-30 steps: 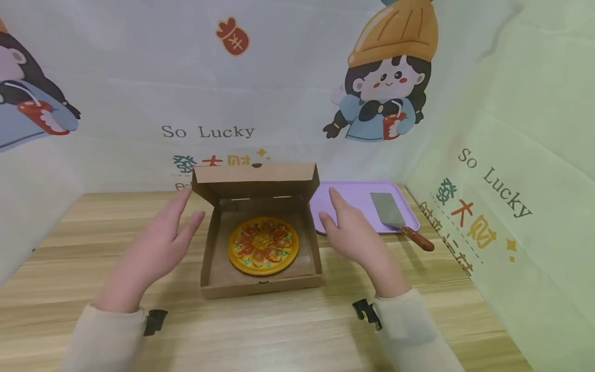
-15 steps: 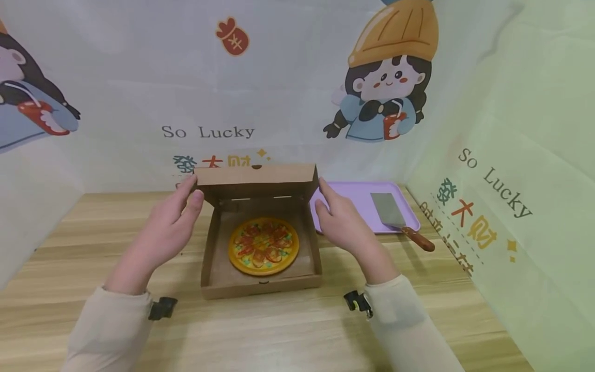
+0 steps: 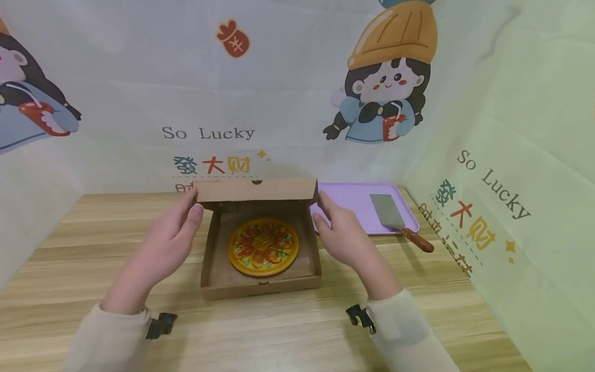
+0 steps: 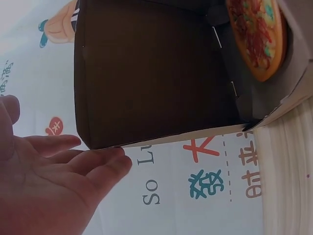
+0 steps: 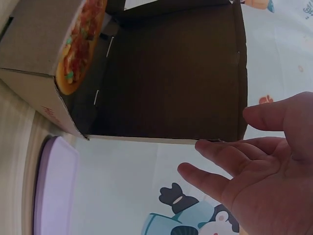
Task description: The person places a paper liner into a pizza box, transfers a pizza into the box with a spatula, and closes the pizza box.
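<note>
A brown cardboard pizza box stands on the table with its lid raised and leaning forward over the back part. Inside lies a round toy pizza with a yellow-orange rim. My left hand has its fingers at the lid's left front corner; in the left wrist view the fingertips lie along the lid's edge, fairly straight. At the opposite corner is my right hand, its outstretched fingers meeting the lid's side edge in the right wrist view. Neither hand's fingers curl round the cardboard.
Behind and right of the box lies a lilac tray. Across it rests a pizza server with a metal blade, its wooden handle sticking out over the tray's front edge. Printed cloth walls enclose the wood-grain table.
Both hands have come inward from beside the box to the lid's front corners. The lid has since tipped forward and lower. Pizza, tray and server stay put.
</note>
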Demonstrator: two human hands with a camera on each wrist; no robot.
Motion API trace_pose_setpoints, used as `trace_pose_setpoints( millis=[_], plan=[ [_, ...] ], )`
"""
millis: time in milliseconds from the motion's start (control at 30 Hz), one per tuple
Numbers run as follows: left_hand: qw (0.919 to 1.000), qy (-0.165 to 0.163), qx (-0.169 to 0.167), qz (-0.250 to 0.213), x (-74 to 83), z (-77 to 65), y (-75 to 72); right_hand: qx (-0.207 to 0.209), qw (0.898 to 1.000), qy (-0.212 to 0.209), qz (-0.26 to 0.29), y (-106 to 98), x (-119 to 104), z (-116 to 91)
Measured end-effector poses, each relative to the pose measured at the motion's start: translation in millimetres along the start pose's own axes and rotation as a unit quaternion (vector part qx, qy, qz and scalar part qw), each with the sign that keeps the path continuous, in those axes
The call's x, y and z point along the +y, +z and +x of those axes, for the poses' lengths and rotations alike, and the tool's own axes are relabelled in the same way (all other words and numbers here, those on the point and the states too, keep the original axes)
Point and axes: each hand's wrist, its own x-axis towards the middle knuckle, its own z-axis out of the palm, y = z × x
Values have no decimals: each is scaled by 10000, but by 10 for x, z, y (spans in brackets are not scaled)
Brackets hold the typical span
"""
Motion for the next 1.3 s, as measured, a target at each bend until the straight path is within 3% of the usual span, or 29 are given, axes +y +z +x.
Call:
trace_pose_setpoints(
  millis=[267, 867, 1067, 1300],
  plan=[
    [9997, -227, -78, 67, 21, -132, 60, 78, 9998, -192, -76, 69, 32, -110],
    [9966, -651, 96, 503, 2, -390, 255, -211, 9991, -89, -362, 201, 150, -316],
    [9936, -852, -128, 726, -68, -450, 341, -267, 9971, -225, -675, 268, 180, -357],
    [9895, -853, -246, 1144, -149, -479, 446, -484, 9938, 47, -995, 338, 215, -406]
  ],
)
